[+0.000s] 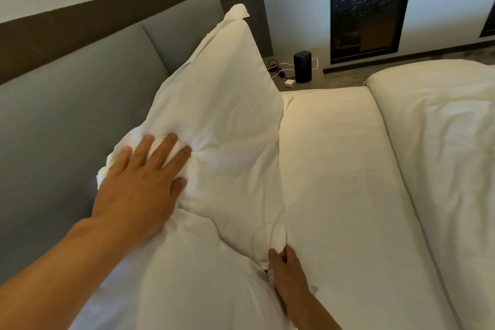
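Observation:
A large white pillow (225, 104) stands tilted against the grey padded headboard (67, 115). My left hand (139, 185) presses flat on the pillow's near upper edge with its fingers spread and nearly straight. My right hand (288, 270) grips the pillow's lower right corner, thumb and fingers curled into the bunched fabric. A second white pillow (187, 276) lies below, partly under my arms.
The white bed sheet (348, 182) stretches to the right. A folded white duvet (442, 142) lies along the right side. Beyond the bed, a bedside shelf carries a black cylindrical speaker (302, 67), cables and a white charger (289, 83). A dark glass panel (369, 5) stands in the wall.

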